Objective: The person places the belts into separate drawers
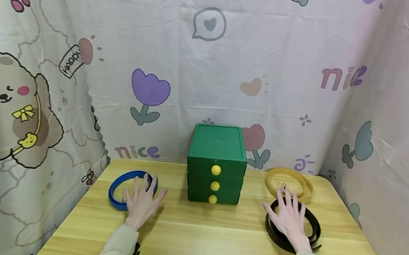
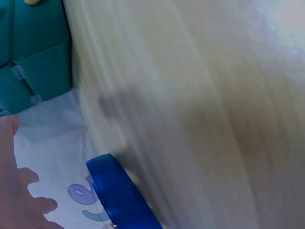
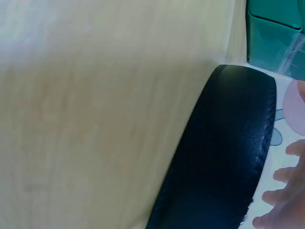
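My left hand (image 1: 142,204), fingers spread, is over the right side of a coiled blue belt (image 1: 114,191). In the left wrist view the blue belt (image 2: 119,195) stands on its edge beside the fingers. My right hand (image 1: 290,219) has its fingers spread above a coiled black belt (image 1: 316,228), covering part of it. The right wrist view shows the stitched edge of the black belt (image 3: 224,143) close up. Just behind that hand's fingertips lies a coiled yellow belt (image 1: 307,185). Neither hand grips anything.
Between the hands, toward the back of the wooden table (image 1: 206,245), stands a green cabinet (image 1: 219,144) of three stacked drawers with round yellow knobs (image 1: 214,186). A printed curtain (image 1: 211,69) hangs behind and along both sides of the table.
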A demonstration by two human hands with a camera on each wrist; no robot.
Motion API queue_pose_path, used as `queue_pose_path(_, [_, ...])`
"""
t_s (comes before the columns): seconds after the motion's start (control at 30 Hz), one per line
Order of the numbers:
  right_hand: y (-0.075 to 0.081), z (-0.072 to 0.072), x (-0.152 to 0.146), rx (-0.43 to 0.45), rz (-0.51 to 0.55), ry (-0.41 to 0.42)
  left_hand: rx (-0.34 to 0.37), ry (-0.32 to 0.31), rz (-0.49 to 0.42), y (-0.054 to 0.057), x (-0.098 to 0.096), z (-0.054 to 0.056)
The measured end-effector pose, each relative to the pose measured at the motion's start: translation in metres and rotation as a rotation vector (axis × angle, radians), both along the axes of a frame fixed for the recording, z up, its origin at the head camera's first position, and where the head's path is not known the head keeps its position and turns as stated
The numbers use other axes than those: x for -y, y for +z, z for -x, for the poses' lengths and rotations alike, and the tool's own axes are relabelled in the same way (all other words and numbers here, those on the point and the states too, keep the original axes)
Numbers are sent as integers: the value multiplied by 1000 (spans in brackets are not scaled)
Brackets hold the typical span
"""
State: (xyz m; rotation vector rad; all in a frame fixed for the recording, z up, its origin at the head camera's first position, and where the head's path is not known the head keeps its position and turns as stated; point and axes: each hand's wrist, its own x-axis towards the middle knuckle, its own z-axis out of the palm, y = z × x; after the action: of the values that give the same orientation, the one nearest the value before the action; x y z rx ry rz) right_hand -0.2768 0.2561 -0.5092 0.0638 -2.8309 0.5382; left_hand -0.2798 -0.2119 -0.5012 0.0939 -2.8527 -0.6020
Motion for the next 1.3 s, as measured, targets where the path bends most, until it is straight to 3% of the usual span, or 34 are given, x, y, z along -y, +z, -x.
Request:
queue_pose_path(0.3, [11,0,11,-4,38,1,-14,3,-15,9,-2,-1])
queue_pose_path(0.63, [26,6,42,-94,91,7,7,-21,-153,26,-20,5])
queue_pose_path(1.03, [40,7,76,-274,279,23,-27,-94,-508,52,-46,16])
queue_pose_path(1.3, [49,8,98,-379,441,36,-140,-162,-773,68,-63,19])
